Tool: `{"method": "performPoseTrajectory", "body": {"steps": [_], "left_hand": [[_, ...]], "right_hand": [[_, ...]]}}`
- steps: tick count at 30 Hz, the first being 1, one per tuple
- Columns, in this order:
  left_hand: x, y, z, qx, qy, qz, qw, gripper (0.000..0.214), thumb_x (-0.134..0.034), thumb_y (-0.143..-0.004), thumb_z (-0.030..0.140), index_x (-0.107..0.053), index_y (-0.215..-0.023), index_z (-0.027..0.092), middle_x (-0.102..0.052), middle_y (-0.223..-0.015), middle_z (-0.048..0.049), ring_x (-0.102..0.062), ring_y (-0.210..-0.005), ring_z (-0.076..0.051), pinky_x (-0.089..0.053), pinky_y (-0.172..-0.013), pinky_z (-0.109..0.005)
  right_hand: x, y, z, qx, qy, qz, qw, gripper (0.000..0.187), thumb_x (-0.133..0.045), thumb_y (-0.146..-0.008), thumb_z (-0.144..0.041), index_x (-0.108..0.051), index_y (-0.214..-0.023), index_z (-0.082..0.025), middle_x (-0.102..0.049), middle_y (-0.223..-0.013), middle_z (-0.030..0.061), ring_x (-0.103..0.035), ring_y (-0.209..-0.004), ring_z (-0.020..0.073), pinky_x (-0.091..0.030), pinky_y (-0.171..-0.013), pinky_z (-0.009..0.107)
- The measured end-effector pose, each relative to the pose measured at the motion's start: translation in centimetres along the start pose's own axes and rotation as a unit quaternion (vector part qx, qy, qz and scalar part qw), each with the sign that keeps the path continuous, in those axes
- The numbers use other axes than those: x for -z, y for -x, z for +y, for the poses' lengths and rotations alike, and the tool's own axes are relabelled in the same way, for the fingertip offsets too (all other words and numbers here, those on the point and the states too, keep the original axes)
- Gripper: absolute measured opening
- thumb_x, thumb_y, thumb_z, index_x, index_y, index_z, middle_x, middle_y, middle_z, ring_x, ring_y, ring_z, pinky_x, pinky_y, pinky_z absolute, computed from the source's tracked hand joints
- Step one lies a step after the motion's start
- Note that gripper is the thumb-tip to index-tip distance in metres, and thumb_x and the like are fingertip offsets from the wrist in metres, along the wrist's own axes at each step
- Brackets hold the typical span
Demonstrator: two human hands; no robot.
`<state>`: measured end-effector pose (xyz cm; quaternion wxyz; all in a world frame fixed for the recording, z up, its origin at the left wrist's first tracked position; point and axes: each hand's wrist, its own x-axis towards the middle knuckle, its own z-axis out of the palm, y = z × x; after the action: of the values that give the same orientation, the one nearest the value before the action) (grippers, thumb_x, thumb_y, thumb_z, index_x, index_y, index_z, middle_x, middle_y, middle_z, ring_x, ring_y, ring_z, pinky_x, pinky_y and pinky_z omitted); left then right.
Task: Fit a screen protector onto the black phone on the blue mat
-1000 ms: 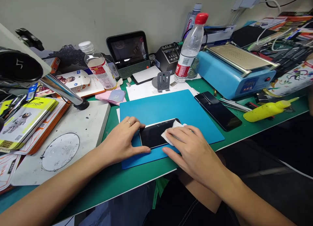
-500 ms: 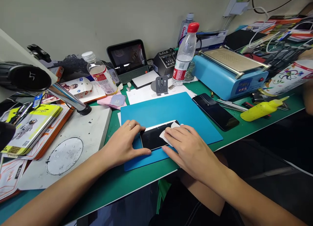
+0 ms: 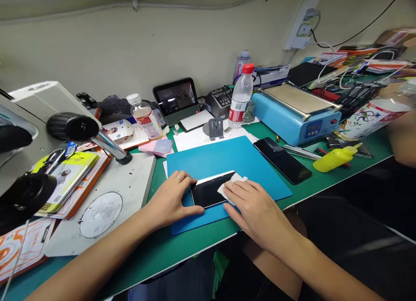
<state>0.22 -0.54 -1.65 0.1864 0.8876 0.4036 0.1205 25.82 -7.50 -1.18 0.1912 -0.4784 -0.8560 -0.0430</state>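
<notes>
A smartphone (image 3: 209, 191) lies screen up on a blue mat (image 3: 208, 155), its dark glass catching a bright reflection along the far edge. My left hand (image 3: 173, 199) grips its left end, thumb on the near edge and fingers at the far corner. Under the fingers of my right hand (image 3: 251, 201), a white tissue (image 3: 226, 191) is pressed onto the right part of the screen. The hand covers much of the tissue and the phone's right end.
Right of the mat lie a second dark phone (image 3: 282, 160), tweezers (image 3: 300, 152) and a yellow squeeze bottle (image 3: 334, 158). A blue heating plate machine (image 3: 292, 119) and a red-capped bottle (image 3: 240, 97) stand behind. A microscope stand (image 3: 104, 214) occupies the left. Another person's arm (image 3: 403, 140) shows at far right.
The camera view has tilted upward, showing more wall. Both hands keep their hold, and the tissue stays at the right part of the phone screen.
</notes>
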Motion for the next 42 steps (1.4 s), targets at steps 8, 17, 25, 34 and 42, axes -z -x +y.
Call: {"method": "performPoseTrajectory", "body": {"steps": [8, 17, 25, 34, 42], "left_hand": [[0.2, 0.1, 0.0, 0.001, 0.003, -0.002, 1.0, 0.053, -0.074, -0.083, 0.056, -0.062, -0.122, 0.021, -0.063, -0.112, -0.0094, -0.059, -0.105, -0.03, -0.052, -0.091, -0.047], [-0.2, 0.2, 0.1, -0.001, -0.013, -0.009, 1.0, 0.053, -0.071, -0.085, 0.055, -0.061, -0.123, 0.02, -0.061, -0.114, -0.0104, -0.059, -0.11, -0.031, -0.053, -0.095, -0.047], [-0.1, 0.3, -0.4, -0.001, 0.003, -0.022, 1.0, 0.058, -0.074, -0.085, 0.059, -0.058, -0.126, 0.022, -0.06, -0.118, -0.0094, -0.059, -0.113, -0.03, -0.051, -0.099, -0.046], [0.0, 0.0, -0.5, 0.026, 0.017, -0.03, 0.999, 0.064, -0.077, -0.08, 0.063, -0.06, -0.126, 0.021, -0.061, -0.119, -0.0102, -0.058, -0.113, -0.031, -0.051, -0.096, -0.048], [0.2, -0.1, -1.0, 0.023, 0.065, -0.013, 0.998, 0.091, -0.088, -0.068, 0.056, -0.048, -0.142, 0.02, -0.061, -0.119, -0.0115, -0.058, -0.11, -0.032, -0.051, -0.096, -0.049]], "right_hand": [[-0.5, 2.1, 1.3, -0.013, 0.009, -0.025, 1.0, 0.047, -0.053, -0.103, -0.039, -0.058, -0.143, -0.015, -0.062, -0.146, 0.0161, -0.06, -0.135, 0.0296, -0.049, -0.11, 0.053], [-3.6, -1.4, -3.8, -0.079, -0.07, -0.061, 0.993, 0.108, -0.035, -0.089, -0.084, -0.043, -0.152, 0.004, -0.036, -0.162, 0.0266, -0.031, -0.154, 0.0367, -0.029, -0.126, 0.05], [-2.9, 0.0, -4.8, 0.025, -0.105, -0.087, 0.99, 0.098, -0.037, -0.094, -0.077, -0.046, -0.151, 0.002, -0.04, -0.161, 0.0223, -0.036, -0.152, 0.031, -0.031, -0.126, 0.043], [-0.7, 3.4, 0.9, -0.018, -0.015, -0.13, 0.991, 0.089, -0.042, -0.098, -0.069, -0.038, -0.157, -0.002, -0.032, -0.164, 0.0221, -0.032, -0.153, 0.035, -0.04, -0.12, 0.054], [-2.9, -1.3, -1.5, 0.03, -0.034, -0.128, 0.991, 0.1, -0.035, -0.096, -0.076, -0.037, -0.155, 0.005, -0.029, -0.164, 0.027, -0.029, -0.154, 0.0374, -0.035, -0.123, 0.056]]}}
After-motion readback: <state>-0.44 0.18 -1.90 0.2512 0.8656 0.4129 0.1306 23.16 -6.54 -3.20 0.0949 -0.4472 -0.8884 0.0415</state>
